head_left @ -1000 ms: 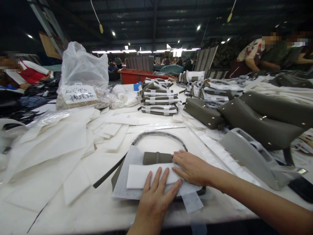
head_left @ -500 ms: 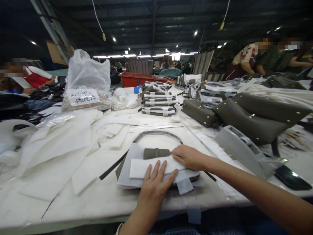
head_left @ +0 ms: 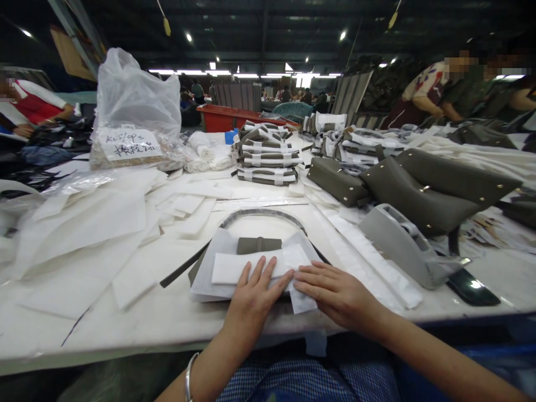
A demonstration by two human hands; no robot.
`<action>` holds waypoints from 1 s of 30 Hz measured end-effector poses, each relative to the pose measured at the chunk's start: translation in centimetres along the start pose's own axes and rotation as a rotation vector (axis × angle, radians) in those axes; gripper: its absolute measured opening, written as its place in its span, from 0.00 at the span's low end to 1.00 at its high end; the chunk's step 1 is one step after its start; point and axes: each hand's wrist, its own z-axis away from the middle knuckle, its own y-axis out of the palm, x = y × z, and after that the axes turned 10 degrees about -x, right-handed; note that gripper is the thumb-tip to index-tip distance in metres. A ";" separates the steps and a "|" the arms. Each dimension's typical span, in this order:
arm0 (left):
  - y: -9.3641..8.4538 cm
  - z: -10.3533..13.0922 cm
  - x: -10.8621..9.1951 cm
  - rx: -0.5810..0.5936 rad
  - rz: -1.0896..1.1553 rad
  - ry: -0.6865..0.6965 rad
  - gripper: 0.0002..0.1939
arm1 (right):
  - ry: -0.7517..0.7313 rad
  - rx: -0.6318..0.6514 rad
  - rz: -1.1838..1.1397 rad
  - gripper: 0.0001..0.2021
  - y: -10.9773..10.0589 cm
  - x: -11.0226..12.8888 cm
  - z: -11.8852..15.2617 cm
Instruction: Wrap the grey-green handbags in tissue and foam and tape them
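Observation:
A dark olive bag (head_left: 196,272) lies at the table's near edge, mostly covered by a thin white sheet (head_left: 206,289). Its curved handle (head_left: 263,212) points away from me. My left hand (head_left: 256,293) rests with fingers spread on a folded white foam strip (head_left: 224,269) across the bag. Beside it, my right hand (head_left: 335,290) lies flat, fingers stretched, over the right part of the bag and a white translucent piece (head_left: 302,301) that hangs over the bag's near side. An olive tab (head_left: 259,244) shows above the strip.
A grey tape dispenser (head_left: 393,240) and a dark phone (head_left: 473,287) are at the right, before olive bags (head_left: 422,195). Wrapped bags (head_left: 268,159) are stacked behind. White sheets (head_left: 92,223) and a plastic sack (head_left: 134,111) lie left. Other people stand at both sides.
My right hand has moved down toward me from the olive tab and flattened over the bag's right part. The left hand stays on the foam strip. The camera view has shifted.

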 end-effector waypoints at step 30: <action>-0.3 -0.1 -0.1 0.014 0.062 -0.033 0.34 | -0.227 -0.058 0.142 0.13 1.5 3.1 3.3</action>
